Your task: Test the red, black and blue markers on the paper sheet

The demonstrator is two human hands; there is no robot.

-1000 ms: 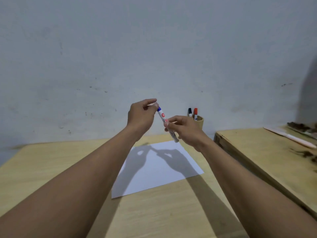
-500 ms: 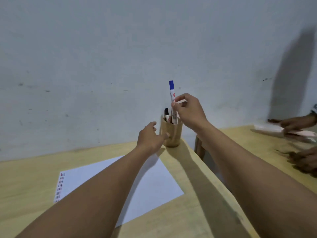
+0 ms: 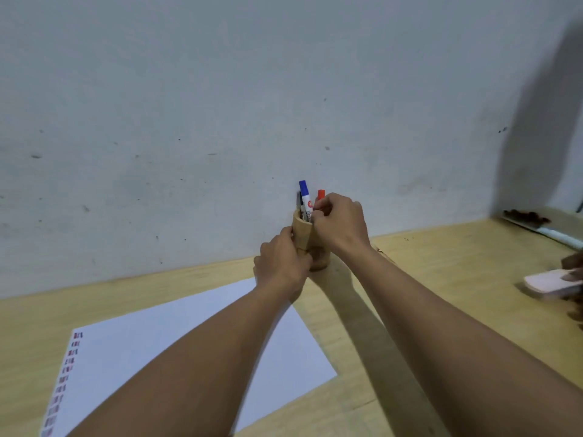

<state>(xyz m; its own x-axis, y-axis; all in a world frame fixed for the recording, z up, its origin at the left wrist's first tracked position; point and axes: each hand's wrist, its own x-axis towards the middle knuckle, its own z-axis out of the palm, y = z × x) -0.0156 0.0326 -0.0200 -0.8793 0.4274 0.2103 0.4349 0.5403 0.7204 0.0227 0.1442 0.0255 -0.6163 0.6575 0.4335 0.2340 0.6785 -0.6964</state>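
Observation:
A wooden pen cup [image 3: 302,232] stands by the wall at the far edge of the table. In it stand the blue marker [image 3: 304,193], the black marker [image 3: 298,199] and the red marker [image 3: 321,194], all capped and upright. My right hand [image 3: 342,227] is at the cup's rim, its fingertips pinched on the blue marker's lower barrel. My left hand [image 3: 282,268] wraps the cup's lower left side. The white paper sheet [image 3: 164,339] lies in front, under my left forearm, with a column of small red, black and blue marks [image 3: 66,373] along its left edge.
The grey wall [image 3: 220,121] rises right behind the cup. A second wooden table [image 3: 457,253] adjoins on the right, where another person's hand [image 3: 572,263] holds a white object [image 3: 550,283]. A white stick-like thing [image 3: 558,238] lies at that table's far edge.
My right hand has lowered the blue marker into the cup beside the black and red ones. My left hand has closed round the cup's side. The view has tilted down.

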